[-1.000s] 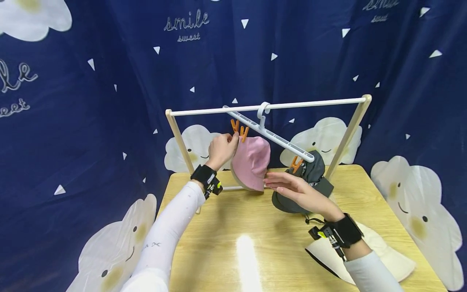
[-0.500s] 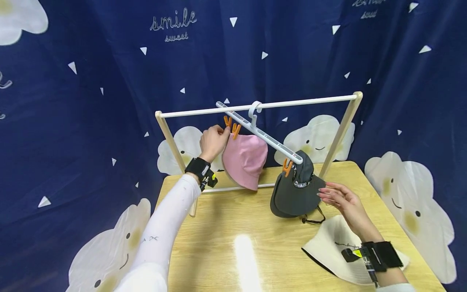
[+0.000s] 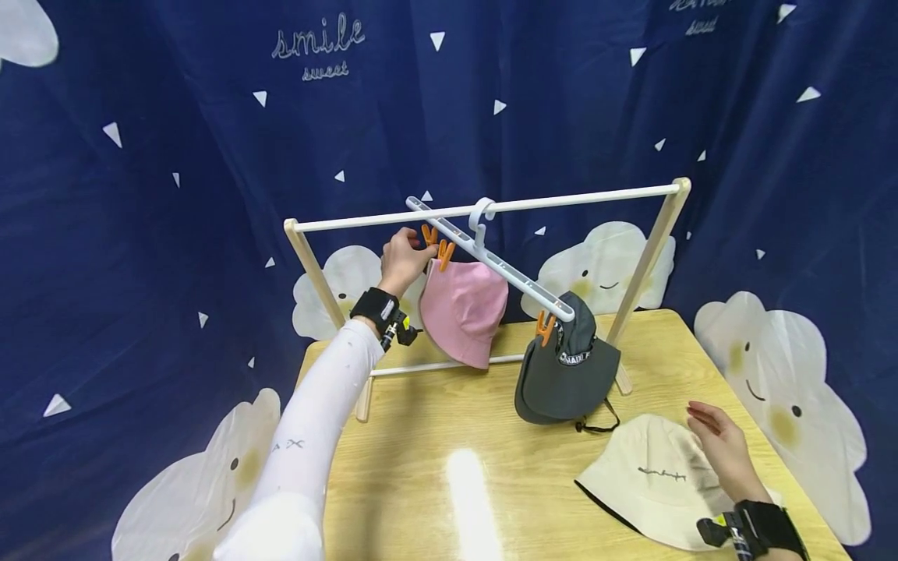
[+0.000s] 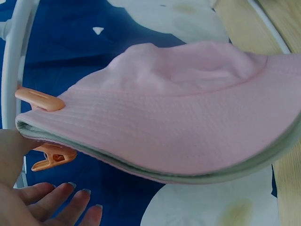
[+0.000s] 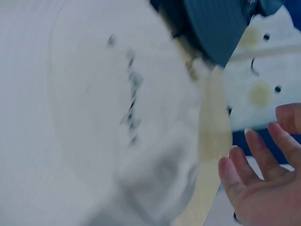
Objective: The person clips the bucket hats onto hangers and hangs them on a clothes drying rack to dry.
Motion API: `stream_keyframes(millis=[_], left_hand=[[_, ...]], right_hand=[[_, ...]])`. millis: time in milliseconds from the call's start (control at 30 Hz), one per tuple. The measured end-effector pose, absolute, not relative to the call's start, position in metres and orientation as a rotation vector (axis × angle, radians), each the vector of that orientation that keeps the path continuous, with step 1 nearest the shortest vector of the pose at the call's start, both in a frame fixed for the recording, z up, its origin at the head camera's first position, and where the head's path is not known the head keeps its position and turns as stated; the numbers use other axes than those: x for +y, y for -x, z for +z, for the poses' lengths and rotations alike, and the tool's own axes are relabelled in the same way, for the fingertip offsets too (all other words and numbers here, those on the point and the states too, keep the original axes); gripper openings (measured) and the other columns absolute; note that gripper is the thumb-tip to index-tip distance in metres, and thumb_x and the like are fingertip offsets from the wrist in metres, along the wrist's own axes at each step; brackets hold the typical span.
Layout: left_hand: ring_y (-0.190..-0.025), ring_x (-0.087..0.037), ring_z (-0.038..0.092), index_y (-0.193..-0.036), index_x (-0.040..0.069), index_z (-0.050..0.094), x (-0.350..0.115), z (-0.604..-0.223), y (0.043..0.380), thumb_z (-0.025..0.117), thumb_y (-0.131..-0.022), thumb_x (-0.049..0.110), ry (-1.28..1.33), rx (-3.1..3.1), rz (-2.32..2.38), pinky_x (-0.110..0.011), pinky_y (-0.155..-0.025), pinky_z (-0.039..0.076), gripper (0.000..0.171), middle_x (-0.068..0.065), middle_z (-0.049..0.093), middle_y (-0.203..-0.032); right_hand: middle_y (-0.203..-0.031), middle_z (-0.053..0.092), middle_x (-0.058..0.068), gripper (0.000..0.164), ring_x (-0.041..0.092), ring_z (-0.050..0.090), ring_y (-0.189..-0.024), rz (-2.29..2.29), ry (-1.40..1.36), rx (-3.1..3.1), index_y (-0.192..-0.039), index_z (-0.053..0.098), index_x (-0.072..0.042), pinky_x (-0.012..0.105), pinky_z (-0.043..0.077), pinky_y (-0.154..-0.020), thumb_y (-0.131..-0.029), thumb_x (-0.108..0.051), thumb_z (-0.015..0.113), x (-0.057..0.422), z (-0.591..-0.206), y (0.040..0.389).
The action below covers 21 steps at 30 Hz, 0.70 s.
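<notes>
A pink bucket hat (image 3: pixel 466 304) hangs from the white hanger (image 3: pixel 515 276), with orange clips (image 3: pixel 445 255) at its brim edge. My left hand (image 3: pixel 405 259) is at that edge. In the left wrist view, the thumb of my left hand (image 4: pixel 42 202) lies right at the brim's corner, while the fingers stay apart below a clip (image 4: pixel 54 156). A cream bucket hat (image 3: pixel 641 475) with dark stitched lettering lies on the table at the right. Over its right side is my right hand (image 3: pixel 726 452), fingers loosely bent and holding nothing.
A dark grey cap (image 3: pixel 568 374) with a dangling cord hangs at the hanger's near end by an orange clip (image 3: pixel 545 327). The hanger hooks over the white rod of a wooden-legged rack (image 3: pixel 582 200) on the wooden table (image 3: pixel 407 475). A blue curtain (image 3: pixel 175 257) stands behind.
My right hand has moved from between the pink hat and grey cap, rightward and down to the cream hat. My left hand stays by the pink hat's edge. The head view has shifted slightly.
</notes>
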<state>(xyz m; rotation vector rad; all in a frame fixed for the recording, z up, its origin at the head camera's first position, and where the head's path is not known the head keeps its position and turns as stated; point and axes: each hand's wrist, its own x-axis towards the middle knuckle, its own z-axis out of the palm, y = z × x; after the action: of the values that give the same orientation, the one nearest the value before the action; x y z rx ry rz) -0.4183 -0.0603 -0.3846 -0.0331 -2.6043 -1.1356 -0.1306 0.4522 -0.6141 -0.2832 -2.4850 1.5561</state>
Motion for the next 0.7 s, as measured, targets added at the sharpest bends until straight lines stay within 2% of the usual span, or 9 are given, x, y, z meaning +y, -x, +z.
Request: stream_keyframes(millis=[67, 133, 200, 233, 267, 367, 533, 633, 700], left_hand=[[-0.113, -0.031, 0.070, -0.131, 0.006, 0.065, -0.060, -0.385, 0.420, 0.083, -0.087, 0.037, 0.039, -2.623, -1.113, -0.045, -0.096, 0.052, 0.057, -0.011, 0.075, -0.120], [-0.114, -0.030, 0.070, -0.131, 0.007, 0.066, -0.059, -0.384, 0.423, 0.083, -0.087, 0.037, 0.053, -2.630, -1.105, -0.045, -0.097, 0.052, 0.056, -0.010, 0.076, -0.120], [-0.114, -0.029, 0.070, -0.130, 0.008, 0.067, -0.058, -0.384, 0.426, 0.082, -0.087, 0.036, 0.077, -2.627, -1.113, -0.045, -0.097, 0.051, 0.054, -0.009, 0.076, -0.119], [-0.114, -0.028, 0.070, -0.129, 0.008, 0.067, -0.058, -0.383, 0.427, 0.081, -0.087, 0.036, 0.091, -2.624, -1.117, -0.045, -0.097, 0.051, 0.052, -0.009, 0.077, -0.119], [-0.115, -0.028, 0.070, -0.129, 0.008, 0.067, -0.057, -0.383, 0.428, 0.081, -0.088, 0.035, 0.105, -2.620, -1.128, -0.044, -0.098, 0.050, 0.051, -0.009, 0.077, -0.119], [-0.115, -0.026, 0.070, -0.128, 0.009, 0.068, -0.057, -0.381, 0.429, 0.080, -0.088, 0.032, 0.137, -2.617, -1.159, -0.043, -0.099, 0.050, 0.048, -0.008, 0.078, -0.118], [-0.114, -0.026, 0.070, -0.128, 0.008, 0.068, -0.054, -0.377, 0.429, 0.081, -0.089, 0.029, 0.139, -2.622, -1.174, -0.043, -0.099, 0.050, 0.046, -0.008, 0.078, -0.117], [-0.114, -0.026, 0.070, -0.129, 0.006, 0.068, -0.053, -0.377, 0.431, 0.081, -0.090, 0.028, 0.143, -2.621, -1.197, -0.043, -0.100, 0.050, 0.046, -0.009, 0.078, -0.117], [-0.114, -0.027, 0.071, -0.129, 0.006, 0.068, -0.053, -0.379, 0.434, 0.081, -0.090, 0.027, 0.140, -2.618, -1.229, -0.042, -0.100, 0.050, 0.047, -0.010, 0.078, -0.117]], right_hand=[[-0.134, 0.059, 0.012, 0.052, 0.004, 0.055, -0.112, 1.434, 0.390, -2.598, -0.150, 0.038, 0.013, 0.021, 0.047, -0.091, -0.112, -0.021, 0.049, 0.460, -0.618, 0.125], [-0.144, 0.046, 0.034, 0.058, 0.030, 0.053, -0.124, 1.367, 0.502, -2.680, -0.153, 0.034, 0.013, 0.038, 0.046, -0.101, -0.112, -0.025, 0.048, 0.468, -0.620, 0.122], [-0.152, 0.032, 0.042, 0.065, 0.054, 0.042, -0.134, 1.350, 0.614, -2.742, -0.157, 0.027, 0.013, 0.057, 0.042, -0.106, -0.111, -0.030, 0.047, 0.477, -0.623, 0.122], [-0.155, 0.026, 0.044, 0.070, 0.061, 0.034, -0.138, 1.359, 0.674, -2.760, -0.158, 0.022, 0.012, 0.064, 0.038, -0.108, -0.110, -0.032, 0.047, 0.481, -0.623, 0.121], [-0.156, 0.021, 0.045, 0.074, 0.064, 0.030, -0.140, 1.375, 0.737, -2.768, -0.159, 0.018, 0.013, 0.068, 0.034, -0.110, -0.110, -0.033, 0.048, 0.485, -0.624, 0.121], [-0.157, 0.015, 0.048, 0.083, 0.065, 0.026, -0.141, 1.370, 0.887, -2.791, -0.159, 0.010, 0.015, 0.068, 0.033, -0.113, -0.107, -0.034, 0.051, 0.494, -0.631, 0.119], [-0.153, 0.028, 0.046, 0.088, 0.067, 0.030, -0.137, 1.162, 1.005, -2.883, -0.155, 0.021, 0.017, 0.075, 0.027, -0.109, -0.102, -0.043, 0.057, 0.501, -0.641, 0.108], [-0.149, 0.024, 0.050, 0.093, 0.073, 0.024, -0.132, 1.061, 1.094, -2.922, -0.152, 0.027, 0.013, 0.083, 0.019, -0.102, -0.098, -0.056, 0.059, 0.503, -0.645, 0.098], [-0.140, 0.018, 0.055, 0.098, 0.076, 0.018, -0.130, 1.061, 1.158, -2.910, -0.149, 0.025, 0.014, 0.084, 0.018, -0.099, -0.095, -0.061, 0.061, 0.503, -0.646, 0.091]])
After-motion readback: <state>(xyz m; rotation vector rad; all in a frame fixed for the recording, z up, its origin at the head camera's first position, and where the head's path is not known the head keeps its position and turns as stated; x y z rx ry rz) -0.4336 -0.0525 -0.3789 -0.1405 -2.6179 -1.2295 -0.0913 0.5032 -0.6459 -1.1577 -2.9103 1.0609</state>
